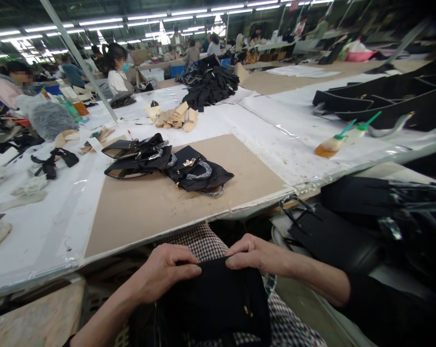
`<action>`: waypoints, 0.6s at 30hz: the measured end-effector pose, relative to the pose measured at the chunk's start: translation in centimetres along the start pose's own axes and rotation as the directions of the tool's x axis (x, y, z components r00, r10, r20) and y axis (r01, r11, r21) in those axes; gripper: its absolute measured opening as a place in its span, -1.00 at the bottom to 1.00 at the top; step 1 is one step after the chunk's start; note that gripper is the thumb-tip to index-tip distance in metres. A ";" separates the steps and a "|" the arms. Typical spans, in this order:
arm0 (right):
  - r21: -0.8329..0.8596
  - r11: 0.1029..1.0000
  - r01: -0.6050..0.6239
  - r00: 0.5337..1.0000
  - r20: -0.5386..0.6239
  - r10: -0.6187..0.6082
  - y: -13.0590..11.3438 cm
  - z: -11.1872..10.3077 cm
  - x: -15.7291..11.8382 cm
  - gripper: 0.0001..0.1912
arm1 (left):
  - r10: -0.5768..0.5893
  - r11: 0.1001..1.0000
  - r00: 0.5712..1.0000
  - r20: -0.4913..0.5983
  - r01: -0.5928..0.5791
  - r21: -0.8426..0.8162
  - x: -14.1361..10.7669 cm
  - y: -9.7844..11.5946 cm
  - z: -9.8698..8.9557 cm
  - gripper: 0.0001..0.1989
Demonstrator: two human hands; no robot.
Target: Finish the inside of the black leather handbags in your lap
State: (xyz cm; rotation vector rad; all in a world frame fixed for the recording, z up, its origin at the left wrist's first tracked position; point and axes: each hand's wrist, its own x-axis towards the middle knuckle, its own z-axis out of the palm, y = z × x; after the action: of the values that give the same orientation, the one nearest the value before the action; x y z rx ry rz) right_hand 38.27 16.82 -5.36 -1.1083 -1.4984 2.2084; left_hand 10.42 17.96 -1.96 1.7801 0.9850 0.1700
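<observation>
The left hand (170, 267) is closed, its thumb and fingers pinching the top edge of the black bag (218, 301). The right hand (250, 253) pinches the same edge, also nearly closed. This bag lies on the lap, at six o'clock. At eleven o'clock, other bags (141, 156) rest on brown board (235, 168) on the table (59, 212).

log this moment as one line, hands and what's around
left hand: pinching black bag edge | right hand: pinching same edge | bag: on lap | brown sheet: on table, black bags atop
</observation>
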 end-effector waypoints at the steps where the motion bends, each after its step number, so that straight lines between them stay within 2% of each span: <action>1: -0.035 0.999 0.005 0.998 0.055 -0.003 -0.5 -0.5 -0.3 -0.67 | 0.007 1.000 1.000 -0.003 -0.007 0.003 0.0 0.1 0.0 -0.76; 5: -0.203 0.979 0.024 0.959 0.282 0.035 -3.1 -2.3 -0.7 -0.60 | 0.014 1.000 1.000 -0.024 -0.014 -0.022 0.2 0.2 0.2 -0.75; 8: -0.367 0.924 0.105 0.913 0.403 0.056 -4.6 -1.9 1.4 -0.55 | -0.006 0.999 0.999 -0.046 0.004 -0.040 0.7 0.4 0.6 -0.77; 11: -0.587 0.755 0.292 0.909 0.415 -0.028 -4.9 -0.2 5.2 -0.59 | -0.040 0.999 0.995 -0.094 0.039 -0.009 1.0 0.3 0.9 -0.78; 13: -0.666 0.667 0.335 0.915 0.398 -0.062 -4.6 0.9 7.2 -0.67 | -0.078 0.997 0.988 -0.136 0.080 0.009 0.5 -0.1 0.6 -0.79; 14: -0.672 0.664 0.329 0.920 0.387 -0.065 -4.5 1.2 7.8 -0.71 | -0.103 0.994 0.982 -0.158 0.106 0.011 0.0 -0.4 0.2 -0.79; 16: -0.637 0.713 0.295 0.930 0.363 -0.060 -4.3 1.2 8.1 -0.76 | -0.167 0.986 0.968 -0.185 0.169 -0.005 -1.5 -1.2 -0.7 -0.66; 18: -0.595 0.761 0.260 0.940 0.335 -0.059 -4.4 0.8 7.6 -0.77 | -0.257 0.966 0.952 -0.166 0.250 -0.059 -3.1 -2.1 -1.6 -0.56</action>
State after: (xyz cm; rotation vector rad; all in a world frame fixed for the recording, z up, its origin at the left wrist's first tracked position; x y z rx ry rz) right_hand 31.68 22.60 -4.76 -0.7544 -2.4939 1.8370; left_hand 6.39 17.25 -1.98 1.6075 1.3170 0.1806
